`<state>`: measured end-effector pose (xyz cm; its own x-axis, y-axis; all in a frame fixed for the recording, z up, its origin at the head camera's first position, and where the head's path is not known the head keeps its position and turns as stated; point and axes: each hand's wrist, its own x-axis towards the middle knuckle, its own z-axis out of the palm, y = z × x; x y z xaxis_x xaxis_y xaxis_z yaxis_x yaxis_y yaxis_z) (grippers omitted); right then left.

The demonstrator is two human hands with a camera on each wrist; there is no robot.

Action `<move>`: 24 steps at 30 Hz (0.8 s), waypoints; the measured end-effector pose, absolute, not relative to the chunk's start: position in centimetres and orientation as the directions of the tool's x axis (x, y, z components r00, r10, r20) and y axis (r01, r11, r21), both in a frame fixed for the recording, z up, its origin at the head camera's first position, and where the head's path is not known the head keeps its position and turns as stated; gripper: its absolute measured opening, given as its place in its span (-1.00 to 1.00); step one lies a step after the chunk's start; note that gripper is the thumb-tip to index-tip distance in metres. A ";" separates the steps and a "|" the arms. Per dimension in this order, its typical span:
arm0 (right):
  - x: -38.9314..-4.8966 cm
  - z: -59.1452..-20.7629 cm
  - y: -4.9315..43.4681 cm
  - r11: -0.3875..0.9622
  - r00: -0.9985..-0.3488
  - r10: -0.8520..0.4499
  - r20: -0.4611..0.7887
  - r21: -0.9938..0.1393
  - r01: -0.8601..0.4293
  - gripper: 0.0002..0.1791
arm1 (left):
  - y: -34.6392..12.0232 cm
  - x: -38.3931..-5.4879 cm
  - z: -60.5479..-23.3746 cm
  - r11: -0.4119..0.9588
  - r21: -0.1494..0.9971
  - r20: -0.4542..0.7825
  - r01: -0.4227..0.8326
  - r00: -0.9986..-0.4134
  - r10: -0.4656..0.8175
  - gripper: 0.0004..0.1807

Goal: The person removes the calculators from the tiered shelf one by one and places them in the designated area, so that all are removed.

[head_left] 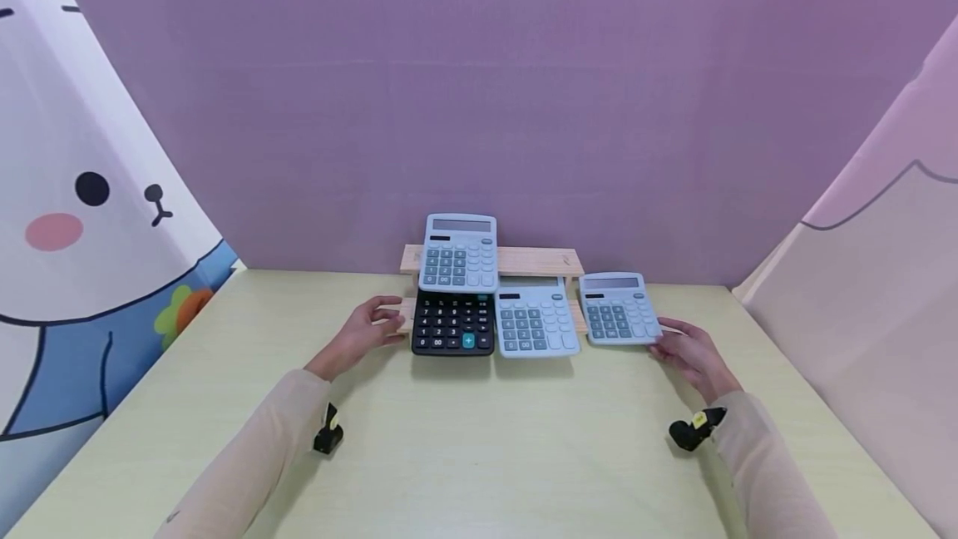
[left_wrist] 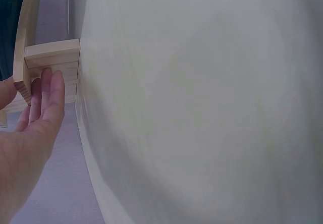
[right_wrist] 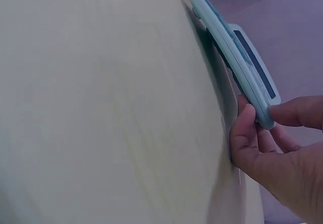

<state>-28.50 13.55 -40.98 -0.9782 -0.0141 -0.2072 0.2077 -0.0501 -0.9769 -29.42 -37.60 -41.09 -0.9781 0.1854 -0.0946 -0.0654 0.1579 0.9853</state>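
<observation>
My right hand (head_left: pixel 688 354) pinches the lower right corner of a light blue calculator (head_left: pixel 617 306), thumb on its face and fingers beneath. In the right wrist view that calculator (right_wrist: pixel 237 57) is tilted above the table. At the left end of a two-level wooden rack (head_left: pixel 539 260), my left hand (head_left: pixel 365 328) grips the lower board, seen close in the left wrist view as a board (left_wrist: pixel 26 47) between thumb and fingers. A light blue calculator (head_left: pixel 459 252) leans on the upper level. Below it a black calculator (head_left: pixel 452 327) and another light blue calculator (head_left: pixel 537 318) sit side by side.
The pale wood-look table (head_left: pixel 479 447) runs back to a purple backdrop (head_left: pixel 479 106). Printed cartoon cloth (head_left: pixel 97 273) hangs at the left, and a pale pink cloth (head_left: pixel 883 273) at the right. Black wrist devices (head_left: pixel 696 429) are worn at both sleeves.
</observation>
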 end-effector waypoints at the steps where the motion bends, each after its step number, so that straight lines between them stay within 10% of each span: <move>1: -28.5 -41.0 13.5 -0.051 -0.978 -0.014 -0.206 -0.977 0.207 -0.31 | -37.6 -29.4 -41.1 0.159 0.985 -0.094 -0.064 -0.979 0.183 -0.44; 24: -29.5 -42.0 13.2 0.314 -0.986 0.021 -0.163 -0.936 0.161 -0.34 | -37.6 -29.1 -40.9 0.158 0.986 -0.085 -0.055 -0.978 0.189 -0.43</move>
<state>-29.48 13.22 -41.97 -0.9865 0.0211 -0.1626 0.1609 0.3136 -0.9358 -29.10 -37.65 -40.92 -0.9783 0.1887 -0.0851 -0.0552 0.1584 0.9858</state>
